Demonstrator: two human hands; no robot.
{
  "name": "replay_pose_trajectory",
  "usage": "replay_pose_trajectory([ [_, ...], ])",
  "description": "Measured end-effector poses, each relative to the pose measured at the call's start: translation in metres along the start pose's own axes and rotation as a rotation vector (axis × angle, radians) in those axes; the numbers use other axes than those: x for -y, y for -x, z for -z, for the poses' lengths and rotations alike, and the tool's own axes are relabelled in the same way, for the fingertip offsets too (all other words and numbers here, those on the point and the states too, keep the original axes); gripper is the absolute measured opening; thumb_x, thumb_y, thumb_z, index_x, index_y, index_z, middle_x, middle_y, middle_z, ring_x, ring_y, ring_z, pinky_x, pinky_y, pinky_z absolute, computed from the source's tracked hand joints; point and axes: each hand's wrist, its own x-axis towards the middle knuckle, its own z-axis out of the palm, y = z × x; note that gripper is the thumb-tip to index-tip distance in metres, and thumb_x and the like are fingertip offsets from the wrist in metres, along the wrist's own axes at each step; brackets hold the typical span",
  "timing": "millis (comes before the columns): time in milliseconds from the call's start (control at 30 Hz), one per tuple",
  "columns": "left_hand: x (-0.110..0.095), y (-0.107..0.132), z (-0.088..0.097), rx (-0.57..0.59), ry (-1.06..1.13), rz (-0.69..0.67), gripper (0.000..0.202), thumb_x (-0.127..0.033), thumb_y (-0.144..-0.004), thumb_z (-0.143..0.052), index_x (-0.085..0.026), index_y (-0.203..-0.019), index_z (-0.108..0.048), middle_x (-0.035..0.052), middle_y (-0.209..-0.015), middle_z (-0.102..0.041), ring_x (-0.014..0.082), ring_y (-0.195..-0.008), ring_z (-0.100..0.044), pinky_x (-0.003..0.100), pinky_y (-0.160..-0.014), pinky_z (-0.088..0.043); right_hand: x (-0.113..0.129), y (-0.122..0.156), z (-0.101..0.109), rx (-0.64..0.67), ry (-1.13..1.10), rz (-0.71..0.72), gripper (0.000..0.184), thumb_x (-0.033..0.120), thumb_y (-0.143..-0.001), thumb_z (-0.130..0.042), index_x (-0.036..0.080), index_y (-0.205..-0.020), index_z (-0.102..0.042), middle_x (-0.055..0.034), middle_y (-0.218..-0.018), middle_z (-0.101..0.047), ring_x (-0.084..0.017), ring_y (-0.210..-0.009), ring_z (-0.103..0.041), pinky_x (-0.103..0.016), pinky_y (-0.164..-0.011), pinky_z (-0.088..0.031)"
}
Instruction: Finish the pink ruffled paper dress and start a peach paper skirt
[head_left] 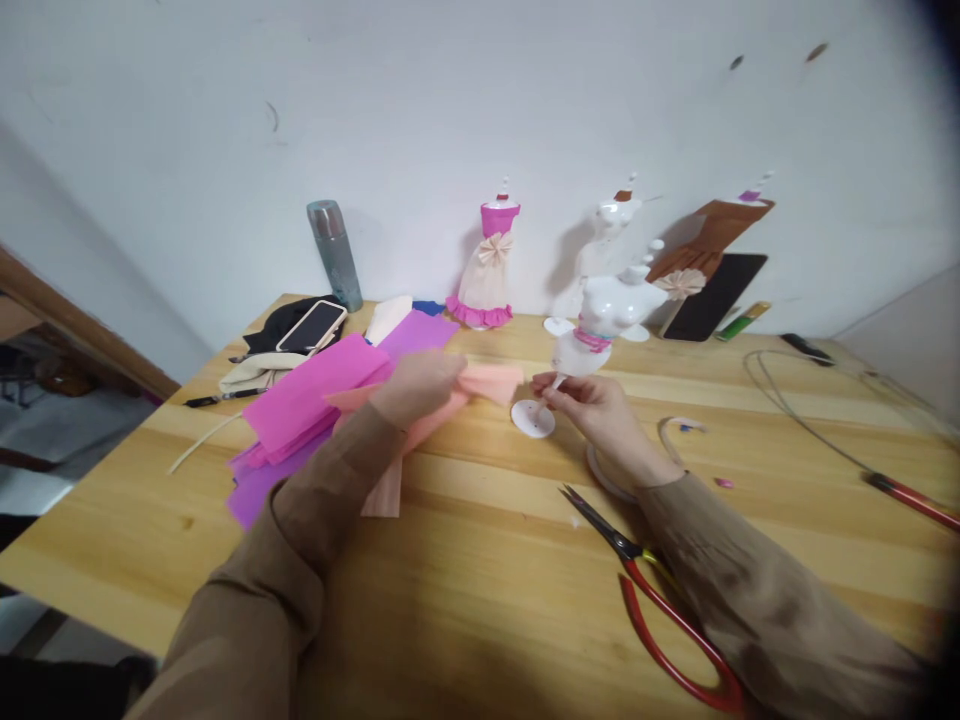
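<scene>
My left hand (421,388), slightly blurred, is closed on a sheet of peach crepe paper (491,383), whose folds stick out on both sides of the fist. Beneath that arm lie stacked pink sheets (315,395) and purple sheets (424,342). The fingers of my right hand (604,415) pinch the thin stem of a small white dress-form mannequin (615,305), just above its round white base (533,420). The mannequin leans to the right and wears a pink band (592,341) at its waist. Red-handled scissors (626,547) rest beside my right forearm, blades parted slightly.
Along the wall stand a thermos (335,255), a mannequin in a pink-and-cream dress (491,270), a bare white one (616,218) and one in brown (712,240). A phone (313,326) lies at left. A cable (795,430) with a red-handled tool (911,498) is at right.
</scene>
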Motion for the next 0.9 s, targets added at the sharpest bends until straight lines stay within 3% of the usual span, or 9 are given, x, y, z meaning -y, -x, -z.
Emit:
replay_pose_trajectory([
  [167, 0.032, 0.021, 0.047, -0.362, -0.171, 0.436, 0.031, -0.015, -0.095, -0.029, -0.014, -0.108, -0.058, 0.0148, -0.103, -0.064, 0.0264, -0.094, -0.062, 0.035, -0.073, -0.045, -0.001, 0.0, -0.001, 0.007, 0.024, -0.018, 0.028, 0.04, -0.069, -0.073, 0.018, -0.086, -0.074, -0.0059, -0.08, -0.075, -0.02, -0.071, -0.067, -0.032, -0.068, -0.052],
  [267, 0.041, 0.022, 0.048, -0.493, -0.279, 0.55, 0.031, -0.016, -0.095, -0.03, -0.017, -0.103, -0.06, 0.0138, -0.102, -0.065, 0.0278, -0.096, -0.06, 0.034, -0.069, -0.044, 0.0, 0.0, -0.001, 0.012, 0.034, -0.027, 0.028, 0.041, -0.069, -0.072, 0.017, -0.085, -0.073, -0.006, -0.08, -0.075, -0.019, -0.07, -0.066, -0.032, -0.066, -0.052],
  [333, 0.042, 0.015, 0.034, -0.416, -0.254, 0.515, 0.032, -0.015, -0.094, -0.03, -0.016, -0.103, -0.061, 0.0152, -0.102, -0.065, 0.0298, -0.101, -0.059, 0.036, -0.073, -0.044, 0.001, 0.0, -0.001, 0.018, 0.041, -0.032, 0.029, 0.041, -0.069, -0.072, 0.017, -0.085, -0.073, -0.0061, -0.078, -0.074, -0.019, -0.068, -0.066, -0.032, -0.065, -0.051],
  [400, 0.039, 0.004, 0.011, -0.219, -0.166, 0.461, 0.033, -0.016, -0.094, -0.031, -0.012, -0.108, -0.06, 0.0182, -0.105, -0.065, 0.0318, -0.106, -0.057, 0.039, -0.08, -0.043, 0.002, 0.0, -0.001, 0.023, 0.048, -0.036, 0.03, 0.041, -0.068, -0.072, 0.016, -0.085, -0.073, -0.0062, -0.077, -0.074, -0.019, -0.067, -0.065, -0.032, -0.065, -0.051],
  [433, 0.037, -0.002, -0.002, -0.099, -0.104, 0.453, 0.034, -0.019, -0.095, -0.031, -0.01, -0.111, -0.059, 0.0201, -0.108, -0.064, 0.0321, -0.108, -0.057, 0.04, -0.083, -0.043, 0.003, 0.0, -0.001, 0.025, 0.052, -0.037, 0.03, 0.041, -0.068, -0.072, 0.016, -0.085, -0.073, -0.0064, -0.077, -0.074, -0.019, -0.067, -0.065, -0.032, -0.065, -0.051],
  [500, 0.034, -0.011, -0.028, -0.021, -0.056, 0.461, 0.038, -0.034, -0.095, -0.038, -0.008, -0.111, -0.06, 0.0216, -0.104, -0.064, 0.0317, -0.1, -0.061, 0.04, -0.082, -0.043, 0.004, 0.0, -0.001, 0.03, 0.059, -0.036, 0.03, 0.04, -0.068, -0.072, 0.016, -0.085, -0.073, -0.0065, -0.077, -0.074, -0.019, -0.067, -0.065, -0.033, -0.065, -0.051],
  [633, 0.034, -0.021, -0.058, -0.013, -0.033, 0.486, 0.072, -0.059, -0.081, -0.056, -0.006, -0.13, -0.049, 0.0275, -0.121, -0.057, 0.0364, -0.105, -0.058, 0.041, -0.082, -0.045, 0.005, 0.0, -0.001, 0.038, 0.059, -0.032, 0.029, 0.041, -0.068, -0.072, 0.016, -0.083, -0.073, -0.0058, -0.074, -0.073, -0.018, -0.064, -0.063, -0.032, -0.063, -0.05],
  [700, 0.04, -0.022, -0.064, -0.038, -0.024, 0.503, 0.069, -0.054, -0.084, -0.054, -0.005, -0.132, -0.046, 0.0279, -0.121, -0.058, 0.0372, -0.109, -0.057, 0.04, -0.082, -0.046, 0.004, 0.0, -0.002, 0.04, 0.053, -0.031, 0.03, 0.042, -0.068, -0.072, 0.016, -0.083, -0.073, -0.0056, -0.073, -0.072, -0.018, -0.063, -0.063, -0.031, -0.062, -0.049],
  [900, 0.059, -0.025, -0.064, -0.025, 0.011, 0.477, 0.035, -0.019, -0.092, -0.034, -0.009, -0.105, -0.065, 0.0203, -0.103, -0.068, 0.0296, -0.102, -0.063, 0.037, -0.084, -0.045, 0.004, 0.0, -0.002, 0.046, 0.044, -0.037, 0.031, 0.043, -0.067, -0.073, 0.016, -0.082, -0.073, -0.0061, -0.074, -0.072, -0.017, -0.063, -0.063, -0.031, -0.062, -0.049],
])
